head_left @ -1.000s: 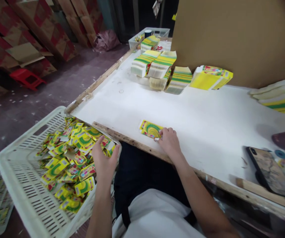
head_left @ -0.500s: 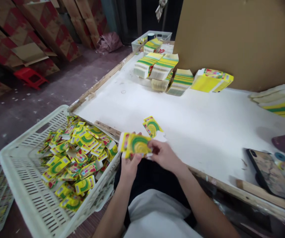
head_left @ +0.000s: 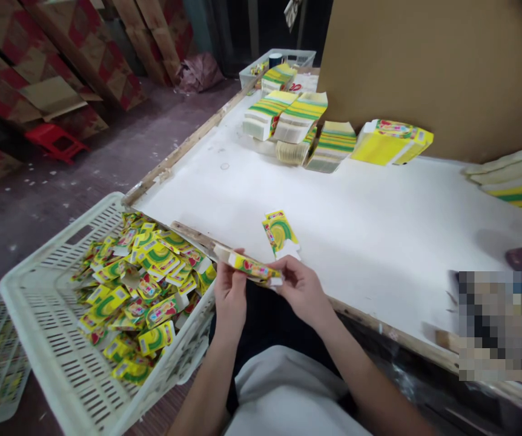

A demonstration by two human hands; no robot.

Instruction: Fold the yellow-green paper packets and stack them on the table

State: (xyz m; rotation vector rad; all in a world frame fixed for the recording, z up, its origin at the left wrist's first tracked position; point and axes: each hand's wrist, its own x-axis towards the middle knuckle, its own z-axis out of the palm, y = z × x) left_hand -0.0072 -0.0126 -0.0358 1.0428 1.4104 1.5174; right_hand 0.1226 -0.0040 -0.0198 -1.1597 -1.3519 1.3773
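Between my two hands, above my lap at the table's front edge, is a small yellow-and-green cardboard box (head_left: pixel 252 267), its narrow printed side turned up. My left hand (head_left: pixel 231 297) grips its left part, thumb in front and fingers behind. At the right end, my right hand (head_left: pixel 301 289) pinches the box near a white end flap. Just beyond the hands, more flat yellow cartons (head_left: pixel 281 233) lie on the white table. To the left of my left hand, a white plastic crate (head_left: pixel 52 327) holds many similar small boxes (head_left: pixel 152 290).
Stacks of flat cartons (head_left: pixel 300 115) stand at the back of the white table (head_left: pixel 370 236), before a brown board (head_left: pixel 424 79). A wooden strip edges the table. A red stool (head_left: pixel 57 143) and large cardboard boxes (head_left: pixel 74 54) are at far left. A blurred patch covers the right corner.
The box in my hands has turned from its broad face to its narrow side, and now looks opened out in depth. My right hand has shifted slightly along its right end.
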